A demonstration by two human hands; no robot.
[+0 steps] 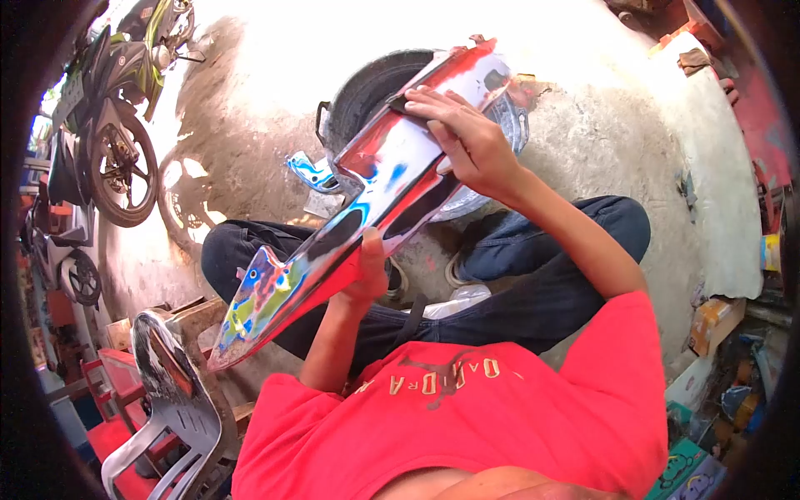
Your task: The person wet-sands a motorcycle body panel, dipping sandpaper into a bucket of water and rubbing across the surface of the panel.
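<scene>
A long glossy panel (392, 179) in red, white, blue and black slants across my lap, its pointed multicoloured end at the lower left. My left hand (367, 267) grips its lower edge near the middle, thumb on top. My right hand (462, 137) lies on the upper part, fingers together over a small dark piece (400, 104) pressed to the surface. Beneath the panel's upper end is a round dark basin (367, 87) with a handle, partly hidden.
A small blue and white part (312, 172) lies on the concrete floor (250, 158) left of the basin. Motorcycles (121, 162) stand at the left. A grey plastic chair (179, 400) is at the lower left. Wooden blocks (715, 323) and clutter lie at the right.
</scene>
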